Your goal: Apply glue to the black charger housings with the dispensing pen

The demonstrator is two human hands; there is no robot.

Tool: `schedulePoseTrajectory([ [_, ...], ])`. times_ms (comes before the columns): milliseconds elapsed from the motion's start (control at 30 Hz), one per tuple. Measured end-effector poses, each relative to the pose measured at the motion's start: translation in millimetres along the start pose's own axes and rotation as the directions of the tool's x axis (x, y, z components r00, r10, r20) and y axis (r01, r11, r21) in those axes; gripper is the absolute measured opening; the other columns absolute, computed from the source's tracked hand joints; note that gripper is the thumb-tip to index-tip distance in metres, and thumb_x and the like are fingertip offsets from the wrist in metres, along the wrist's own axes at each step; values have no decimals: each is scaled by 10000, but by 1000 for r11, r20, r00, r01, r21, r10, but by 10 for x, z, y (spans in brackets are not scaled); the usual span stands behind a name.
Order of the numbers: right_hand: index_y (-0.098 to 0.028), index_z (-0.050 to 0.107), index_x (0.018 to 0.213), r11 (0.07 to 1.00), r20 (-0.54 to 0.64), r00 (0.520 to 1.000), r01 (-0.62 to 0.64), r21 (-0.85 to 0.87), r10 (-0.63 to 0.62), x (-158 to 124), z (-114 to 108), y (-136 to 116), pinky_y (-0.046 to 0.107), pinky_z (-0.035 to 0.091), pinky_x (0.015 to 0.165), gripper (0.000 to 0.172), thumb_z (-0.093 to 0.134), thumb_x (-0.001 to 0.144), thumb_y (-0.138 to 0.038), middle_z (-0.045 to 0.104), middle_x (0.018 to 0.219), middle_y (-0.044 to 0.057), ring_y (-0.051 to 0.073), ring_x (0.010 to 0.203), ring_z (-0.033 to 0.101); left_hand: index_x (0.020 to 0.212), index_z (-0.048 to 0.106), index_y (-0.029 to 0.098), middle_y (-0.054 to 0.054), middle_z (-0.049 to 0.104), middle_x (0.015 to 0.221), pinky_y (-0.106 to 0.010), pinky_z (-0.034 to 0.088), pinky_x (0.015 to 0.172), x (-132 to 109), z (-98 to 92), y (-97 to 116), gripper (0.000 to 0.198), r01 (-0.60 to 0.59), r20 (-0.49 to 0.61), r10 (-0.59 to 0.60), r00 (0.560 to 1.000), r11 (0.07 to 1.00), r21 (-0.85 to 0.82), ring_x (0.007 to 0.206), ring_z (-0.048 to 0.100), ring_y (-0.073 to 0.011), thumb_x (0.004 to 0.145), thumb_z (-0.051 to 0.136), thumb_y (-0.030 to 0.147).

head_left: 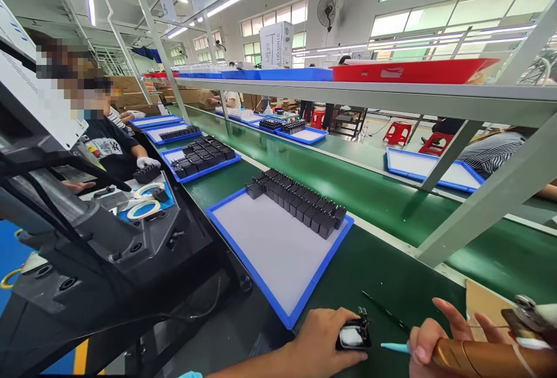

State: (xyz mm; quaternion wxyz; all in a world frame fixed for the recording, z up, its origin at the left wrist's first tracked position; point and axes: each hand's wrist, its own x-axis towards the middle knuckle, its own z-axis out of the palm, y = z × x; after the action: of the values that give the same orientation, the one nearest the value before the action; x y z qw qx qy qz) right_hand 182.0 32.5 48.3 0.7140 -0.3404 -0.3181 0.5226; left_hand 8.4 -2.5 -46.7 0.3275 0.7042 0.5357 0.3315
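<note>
My left hand (319, 340) rests on the green belt at the bottom centre, its fingers closed on a small black charger part (354, 333) with a white face. My right hand (439, 337) at the bottom right is wrapped round a brown tool (487, 359) with a thin light-blue tip (394, 346) that points at the part. A thin black stick (385, 311) lies on the belt just beyond. Ahead of my hands sits a blue-rimmed white tray (270, 250) with several black charger parts (300, 199) lined along its far edge.
A black machine (100, 250) fills the left. More blue trays (200, 160) of black parts run down the green conveyor (391, 198). A co-worker in white gloves (148, 162) works at the left; another person's striped sleeve (496, 152) shows at the right. A steel shelf (391, 97) carries red and blue bins.
</note>
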Motion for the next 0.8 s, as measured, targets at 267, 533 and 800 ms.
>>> schedulePoseTrajectory([
  [267, -334, 634, 1105, 984, -13, 990, 139, 111, -138, -73, 261, 30, 313, 342, 383, 498, 563, 726, -649, 685, 992, 56, 122, 385, 454, 1131, 601, 237, -40, 719, 1051, -353, 518, 819, 108, -126, 147, 491, 93, -68, -96, 993, 995, -43, 952, 680, -264, 707, 797, 388],
  [533, -282, 594, 1114, 965, 92, 966, 227, 132, -240, -53, 484, 51, 238, 302, 324, 468, 575, 771, -600, 696, 966, 24, 77, 354, 484, 1086, 586, 225, -36, 686, 1031, -341, 503, 838, 107, -224, 163, 345, 7, -129, -26, 991, 989, -147, 946, 653, -217, 785, 727, 317],
  [800, -285, 589, 1054, 965, 111, 962, 236, 118, -249, -70, 503, 48, 241, 296, 318, 430, 568, 777, -614, 691, 965, 6, 72, 341, 493, 1069, 583, 221, -30, 689, 968, -312, 514, 749, 62, -280, 234, 366, -68, -199, 41, 979, 989, -134, 845, 664, -196, 749, 741, 304],
])
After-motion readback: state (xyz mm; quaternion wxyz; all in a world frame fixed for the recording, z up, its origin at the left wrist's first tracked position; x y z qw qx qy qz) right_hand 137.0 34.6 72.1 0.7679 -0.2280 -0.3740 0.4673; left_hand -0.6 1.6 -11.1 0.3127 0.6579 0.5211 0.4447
